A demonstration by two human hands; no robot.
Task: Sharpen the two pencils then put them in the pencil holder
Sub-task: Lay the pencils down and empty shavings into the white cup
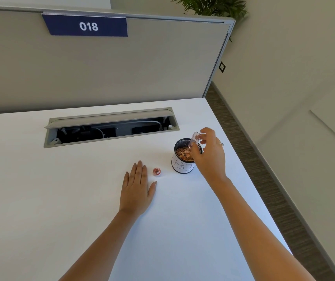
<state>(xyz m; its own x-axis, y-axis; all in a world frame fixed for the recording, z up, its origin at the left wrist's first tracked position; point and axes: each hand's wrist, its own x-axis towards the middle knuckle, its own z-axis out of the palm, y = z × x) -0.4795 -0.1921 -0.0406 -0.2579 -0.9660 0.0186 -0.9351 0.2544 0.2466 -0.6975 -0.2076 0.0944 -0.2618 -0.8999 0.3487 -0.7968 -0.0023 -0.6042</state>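
From the head view, the person stands at a white tabletop [61,189] with a grey partition behind it. The left hand [137,189] lies flat on the tabletop, palm down, fingers stretched and close together; its grip is wide and holds nothing. Just beside its fingertips, to the right, sits a small pink sharpener part [157,171], alone on the surface.

The right hand [210,157] is raised over a round mesh cup [182,166] with a white paper label around it (some letters are written there, I cannot read them surely). The grip of this hand is narrow, closed on a small clear plastic container [195,138], which is tilted with its mouth toward the cup's opening. Inside the cup lie brown and pink pencil shavings [184,154].

The cup stands near the right edge of the tabletop, a little in front of an open cable tray [111,126] sunk in the surface. On the partition hangs a blue sign [87,25] with the number 018.
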